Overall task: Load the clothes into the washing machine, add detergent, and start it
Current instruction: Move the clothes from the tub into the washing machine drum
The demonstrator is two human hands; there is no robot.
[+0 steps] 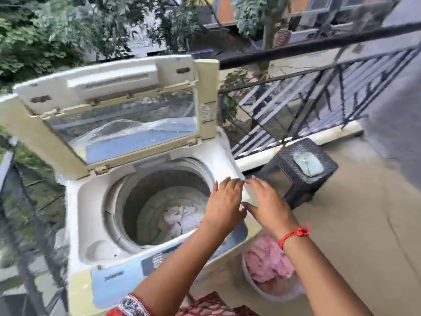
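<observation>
The washing machine (145, 179) stands in front of me on the balcony, a top-loader in yellowed cream plastic with a blue control strip (127, 277) along its near edge. Its lid (118, 110) is folded up and back, the clear window showing a crumpled plastic sheet behind it. Down in the drum (159, 201) lies a small heap of pale, whitish clothes (180, 218) near the bottom. Both my hands are at the machine's right rim: my left hand (224, 201) lies with fingers stretched flat, gripping nothing, and my right hand (265, 201), a red thread (293, 234) round its wrist, reaches beside it with fingers extended over the white edge; whether they touch the edge the blur hides. Below my right forearm a round tub (268, 290) of pink laundry (266, 261) sits on the floor against the machine. Further right stands a dark woven stool (303, 179) with a pale green bar (308, 165) on top. The tan floor (364, 224) runs to a black metal railing (319, 92), with trees (57, 30) and buildings beyond.
</observation>
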